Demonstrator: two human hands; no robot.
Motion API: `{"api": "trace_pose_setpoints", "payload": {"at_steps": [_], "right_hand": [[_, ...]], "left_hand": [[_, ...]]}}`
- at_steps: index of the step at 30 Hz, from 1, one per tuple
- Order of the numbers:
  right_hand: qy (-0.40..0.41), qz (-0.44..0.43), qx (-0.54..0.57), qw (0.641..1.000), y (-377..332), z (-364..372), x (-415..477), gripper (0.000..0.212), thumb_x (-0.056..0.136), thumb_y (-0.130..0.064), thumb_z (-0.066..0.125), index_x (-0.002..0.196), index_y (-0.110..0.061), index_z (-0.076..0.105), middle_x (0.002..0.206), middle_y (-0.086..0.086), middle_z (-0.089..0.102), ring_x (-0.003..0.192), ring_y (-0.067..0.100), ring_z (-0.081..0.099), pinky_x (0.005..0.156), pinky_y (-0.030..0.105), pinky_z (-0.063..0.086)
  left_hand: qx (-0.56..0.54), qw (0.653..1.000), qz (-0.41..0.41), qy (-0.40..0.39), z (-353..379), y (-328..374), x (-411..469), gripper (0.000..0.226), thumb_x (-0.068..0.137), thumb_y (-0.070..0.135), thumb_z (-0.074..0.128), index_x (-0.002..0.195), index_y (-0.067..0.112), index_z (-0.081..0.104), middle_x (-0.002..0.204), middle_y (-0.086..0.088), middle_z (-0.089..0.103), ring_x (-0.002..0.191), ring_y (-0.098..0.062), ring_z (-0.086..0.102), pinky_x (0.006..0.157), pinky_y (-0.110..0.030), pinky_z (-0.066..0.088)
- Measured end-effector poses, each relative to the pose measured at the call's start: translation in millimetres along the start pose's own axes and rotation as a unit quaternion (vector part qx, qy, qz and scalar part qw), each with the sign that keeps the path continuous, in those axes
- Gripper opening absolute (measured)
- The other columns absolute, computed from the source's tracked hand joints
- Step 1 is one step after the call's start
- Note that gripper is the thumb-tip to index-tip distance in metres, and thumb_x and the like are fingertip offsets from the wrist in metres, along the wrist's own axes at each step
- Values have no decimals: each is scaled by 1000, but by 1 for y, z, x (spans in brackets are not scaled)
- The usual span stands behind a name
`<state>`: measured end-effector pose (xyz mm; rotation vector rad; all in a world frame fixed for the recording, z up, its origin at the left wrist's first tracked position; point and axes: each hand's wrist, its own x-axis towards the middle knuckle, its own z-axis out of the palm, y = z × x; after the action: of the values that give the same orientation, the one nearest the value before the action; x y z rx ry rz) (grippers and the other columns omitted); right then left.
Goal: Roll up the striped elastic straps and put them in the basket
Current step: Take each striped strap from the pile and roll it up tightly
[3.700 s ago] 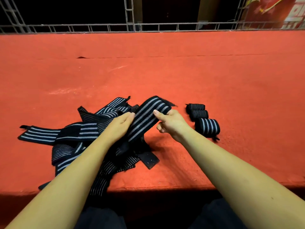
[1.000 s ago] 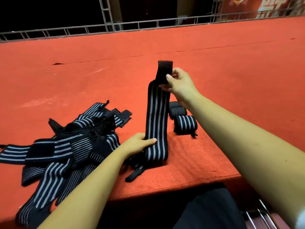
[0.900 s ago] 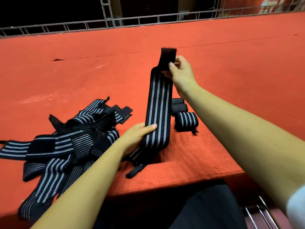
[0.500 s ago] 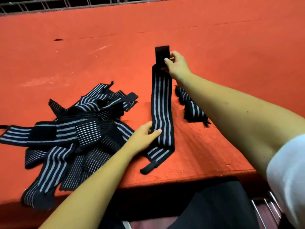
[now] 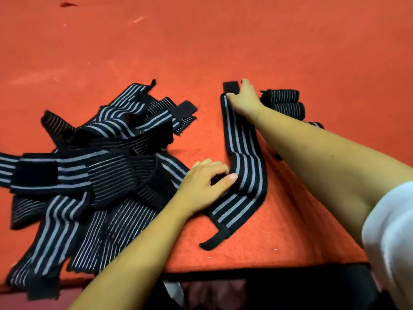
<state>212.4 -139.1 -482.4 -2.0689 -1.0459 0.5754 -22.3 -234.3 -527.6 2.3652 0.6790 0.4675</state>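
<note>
The right hand (image 5: 243,100) pinches the strap (image 5: 242,157) at its far end. The left hand (image 5: 204,186), fingers curled, grips its bent middle. It lies on the table (image 5: 268,41) between pile (image 5: 107,157) and rolls (image 5: 281,101).

The right forearm (image 5: 312,153) hides most of one rolled strap (image 5: 316,124); the pile (image 5: 100,164) leaves frame left.

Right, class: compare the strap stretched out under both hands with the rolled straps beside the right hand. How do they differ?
The stretched strap lies unrolled along the red surface; the rolled straps are tight cylinders. The right hand and left hand hold the stretched strap; no hand grips the rolled straps. Both are black with pale stripes.
</note>
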Motion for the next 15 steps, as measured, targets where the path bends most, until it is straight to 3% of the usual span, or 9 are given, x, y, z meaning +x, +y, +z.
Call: {"api": "trace_pose_setpoints", "payload": {"at_steps": [2,5,7,10,15], "right_hand": [[-6,-6,23,1000,-5,-5,-35,41,95,-23,58,128,0,51,114,5,53,102,18,54,91,31,44],[27,30,117,992,11,-19,-99,32,88,-29,62,105,-2,63,86,5,63,79,21,60,88,45,53],[70,52,131,988,29,-27,-153,23,87,-28,64,94,-6,64,80,4,66,77,21,63,82,42,54],[114,101,136,979,49,-26,-229,23,89,-29,67,94,-7,60,82,3,63,78,19,56,72,32,44],[59,120,190,973,46,-12,-261,36,88,-28,71,60,-19,50,54,-9,49,50,8,44,52,28,34]], "left_hand": [[-13,1000,1,2,0,1,0,31,94,58,40,66,44,41,74,25,51,80,-1,44,94,-49,39],[-32,999,0,9,0,3,0,33,95,56,41,65,42,43,70,17,50,78,-5,47,90,-47,41],[-51,999,4,13,0,2,0,38,96,52,43,64,33,41,66,9,46,75,-13,48,86,-48,43],[-86,996,7,23,0,3,-3,46,95,49,46,65,15,43,66,0,44,73,-19,48,81,-47,43],[-101,994,-29,40,1,12,-8,53,91,54,46,68,7,44,66,-3,42,68,-17,44,73,-47,41]]}}
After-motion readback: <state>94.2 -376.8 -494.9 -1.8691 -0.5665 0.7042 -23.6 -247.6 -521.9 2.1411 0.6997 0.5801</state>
